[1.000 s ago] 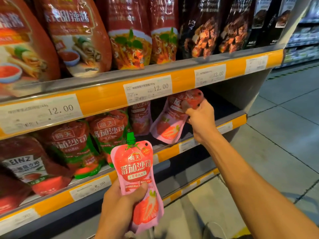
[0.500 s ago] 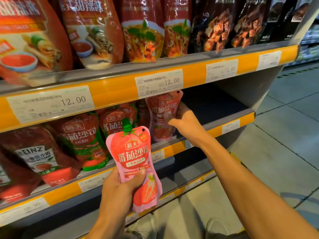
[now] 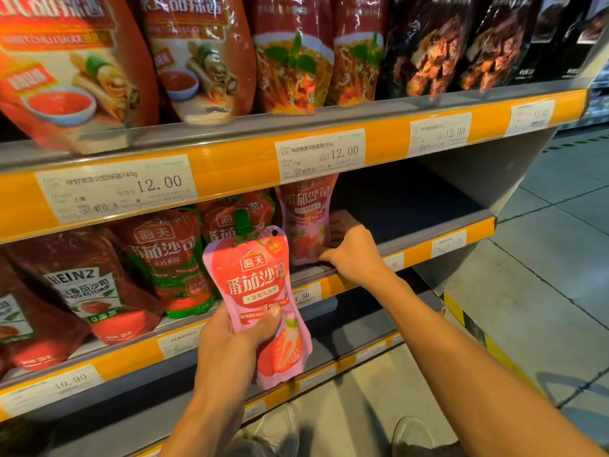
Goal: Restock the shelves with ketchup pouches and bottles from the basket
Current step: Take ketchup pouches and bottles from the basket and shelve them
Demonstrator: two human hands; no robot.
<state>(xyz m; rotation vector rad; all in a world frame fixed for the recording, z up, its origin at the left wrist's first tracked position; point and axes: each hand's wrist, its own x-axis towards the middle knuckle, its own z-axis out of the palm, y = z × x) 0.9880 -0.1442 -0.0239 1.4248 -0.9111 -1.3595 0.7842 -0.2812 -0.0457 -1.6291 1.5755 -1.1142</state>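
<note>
The left hand point(image 3: 230, 341) grips a pink pouch point(image 3: 260, 301) in front of the shelves, the thumb pressed across its front and the other fingers behind it. This pouch is upright, with a green cap at the top, and it is held in the air, apart from the shelf.

The right hand point(image 3: 354, 252) is at the middle shelf point(image 3: 461, 225). It holds the lower right edge of a second pouch point(image 3: 306, 219), with the thumb at the front near the bottom and the fingers curled behind the pouch. The second pouch stands upright on the middle shelf, near its front edge, and its top is hidden behind the price strip of the upper shelf point(image 3: 230, 159). To the right of this pouch the shelf surface is dark and bare.

Just to the left of the second pouch stand the green-trimmed pouches point(image 3: 168, 255), partly covered by the held pouch. Further left are dark red Heinz pouches point(image 3: 82, 285). All of them are on the same middle shelf.

On the upper shelf stand chili sauce bags point(image 3: 197, 57) at the left, pasta sauce bags point(image 3: 293, 61) in the middle and black bags point(image 3: 428, 51) at the right. White price tags point(image 3: 321, 153) with 12.00 sit on the orange strip.

At the bottom, two shoes point(image 3: 412, 433) are on the grey tiled floor point(image 3: 543, 291)
</note>
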